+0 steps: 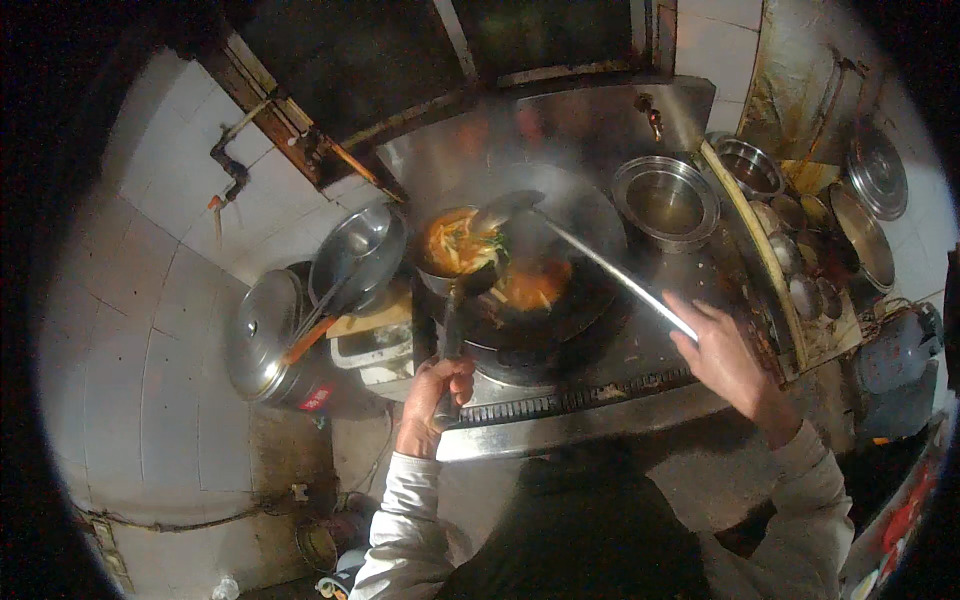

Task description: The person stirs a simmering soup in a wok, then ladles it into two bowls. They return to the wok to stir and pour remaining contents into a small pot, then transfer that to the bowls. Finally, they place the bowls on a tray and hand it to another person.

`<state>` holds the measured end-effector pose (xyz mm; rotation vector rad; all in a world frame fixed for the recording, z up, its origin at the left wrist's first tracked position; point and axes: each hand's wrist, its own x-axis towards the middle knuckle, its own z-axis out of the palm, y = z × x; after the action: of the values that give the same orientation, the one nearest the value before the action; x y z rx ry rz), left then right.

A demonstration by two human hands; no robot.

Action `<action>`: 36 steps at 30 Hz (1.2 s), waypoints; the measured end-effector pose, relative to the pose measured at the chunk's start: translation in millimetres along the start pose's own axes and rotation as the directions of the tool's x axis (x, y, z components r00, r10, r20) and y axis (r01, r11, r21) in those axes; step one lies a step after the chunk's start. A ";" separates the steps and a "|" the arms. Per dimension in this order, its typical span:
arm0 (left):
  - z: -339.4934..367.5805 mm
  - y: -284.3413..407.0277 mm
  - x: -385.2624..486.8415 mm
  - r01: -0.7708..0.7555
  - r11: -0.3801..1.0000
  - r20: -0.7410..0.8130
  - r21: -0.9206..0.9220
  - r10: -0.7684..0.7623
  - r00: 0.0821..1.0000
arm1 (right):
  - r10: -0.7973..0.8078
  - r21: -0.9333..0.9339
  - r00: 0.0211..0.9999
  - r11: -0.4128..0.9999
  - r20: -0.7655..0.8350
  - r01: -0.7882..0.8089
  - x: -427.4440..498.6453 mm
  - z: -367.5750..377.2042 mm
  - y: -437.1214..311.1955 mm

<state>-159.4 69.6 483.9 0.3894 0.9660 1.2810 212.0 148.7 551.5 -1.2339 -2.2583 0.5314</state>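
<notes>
My left hand [427,399] grips the dark handle [453,319] of a small pan [436,283]. This pan is held over the left side of a large wok [589,206]. Orange-red food with pale strips and some green leaves [459,244] fills it. Across the wok runs a long-handled metal wok ladle [611,274], its handle held in my right hand [724,356]. The ladle's dark head [516,204] meets the pan's right edge. More orange food in liquid [534,286] lies in the wok's bottom, partly blurred by steam.
Right of the wok, a metal basin [622,191] holds liquid below a tap [655,124]. Several bowls [784,251] stand farther right behind a yellowish raised edge [757,259]. At left are a metal bowl [330,262] with an orange-handled utensil [309,341] and a lidded pot [259,315].
</notes>
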 end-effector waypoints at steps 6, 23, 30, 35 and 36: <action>17.7 29.9 -4.6 -0.056 0.998 0.040 0.014 0.055 0.998 | -0.066 -0.203 0.998 0.977 -0.009 0.062 -17.9 -8.8 -9.6; 14.6 46.2 -22.6 -0.094 0.989 0.008 0.113 0.094 0.996 | 0.243 0.670 0.625 -0.299 0.742 -0.679 29.1 43.1 -39.2; -35.4 -21.5 3.9 -0.031 0.994 -0.041 0.100 0.035 0.999 | 0.420 0.630 0.679 0.273 0.602 -0.727 10.5 -1.7 -104.4; -40.7 -29.3 5.8 -0.011 0.999 0.006 0.038 0.010 1.000 | 0.296 0.357 0.890 0.836 0.348 -0.417 2.4 -6.9 -124.8; -40.0 -27.2 5.6 -0.008 0.999 0.028 0.048 0.006 1.000 | 0.322 0.340 0.899 0.844 0.299 -0.415 -0.8 -1.9 -123.8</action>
<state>-173.7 56.7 439.2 0.4477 0.9743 1.2573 132.3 84.9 621.6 -1.4526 -1.9415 1.2741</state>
